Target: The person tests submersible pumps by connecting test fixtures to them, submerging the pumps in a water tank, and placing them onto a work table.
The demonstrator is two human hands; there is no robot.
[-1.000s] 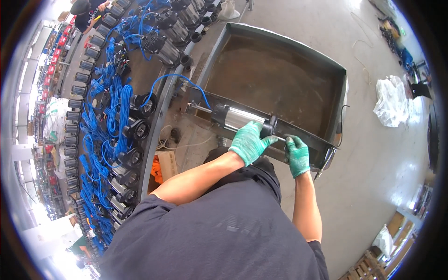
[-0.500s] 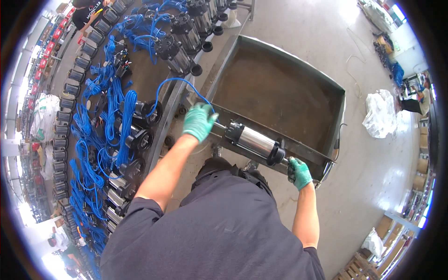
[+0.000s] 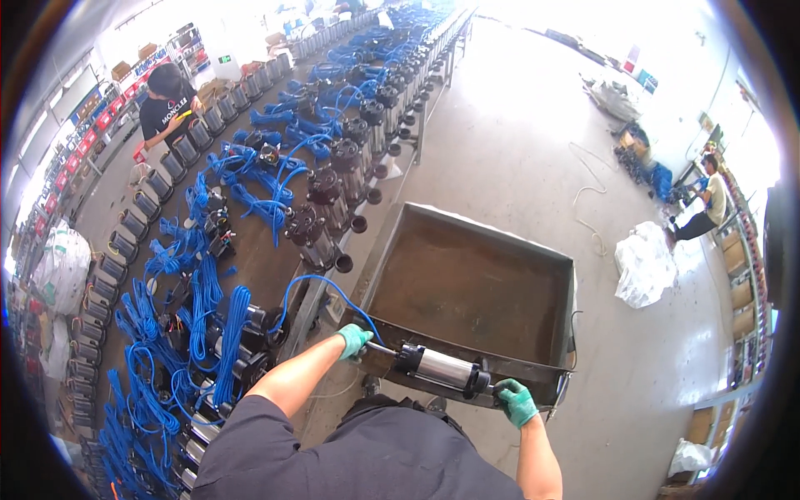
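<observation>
A steel-cased pump motor (image 3: 443, 367) with black end pieces lies sideways across the near rim of a shallow metal tank (image 3: 475, 327). From its left end a thin metal shaft (image 3: 382, 348) sticks out. My left hand (image 3: 355, 341), in a green glove, is closed on the far left end of that shaft. A blue cable (image 3: 327, 282) arches from the motor's left end over to the bench. My right hand (image 3: 517, 402), gloved too, is closed around the short end piece at the motor's right; its fingertips are partly hidden.
Left of me a long bench (image 3: 268, 275) carries coiled blue cables (image 3: 231, 342) and several upright motors (image 3: 310, 237). Brownish liquid or residue covers the tank's bottom. White plastic bags (image 3: 646, 265) lie on the floor to the right. One person (image 3: 167, 108) stands beyond the bench; another (image 3: 710, 200) sits far right.
My view has tilted up, showing more of the bench and room. The motor remains across the tank's rim between my hands. My left hand's fingers now wrap the shaft's end more closely.
</observation>
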